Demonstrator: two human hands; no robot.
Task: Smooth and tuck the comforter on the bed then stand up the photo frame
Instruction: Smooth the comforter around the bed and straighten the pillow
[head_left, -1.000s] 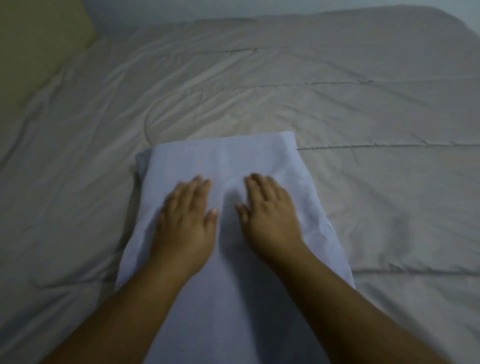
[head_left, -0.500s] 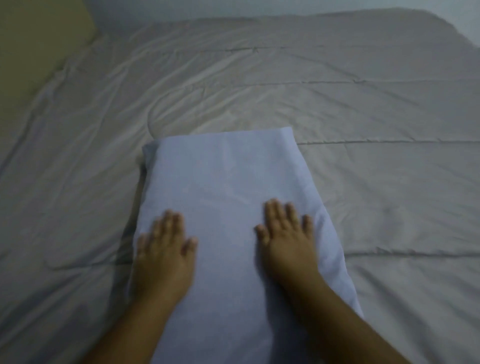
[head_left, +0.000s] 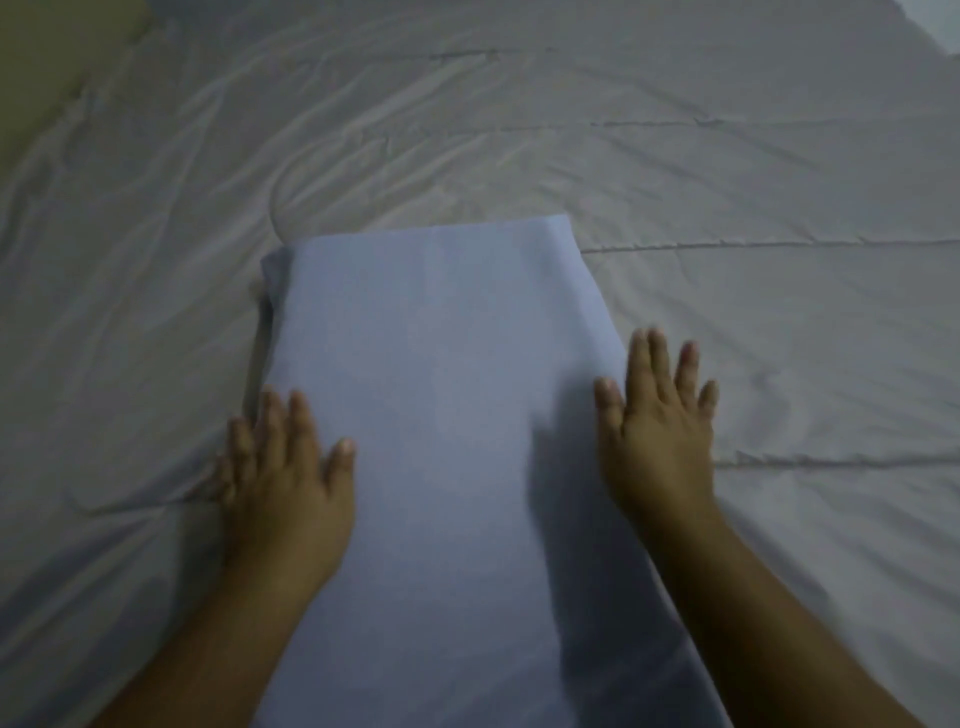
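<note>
Mostly your view is dim and blurred, and the near end of the blue cloth runs off the bottom edge, so you cannot tell whether it is a pillow or a folded sheet. You have 2 hands out flat: your left hand lies with straight fingers on the cloth's left edge, while your right hand has its fingers spread at the right edge, too smeared to tell whether it presses down. That 1 cloth lies on 1 grey, creased comforter covering the bed, with 1 yellowish patch top left.
</note>
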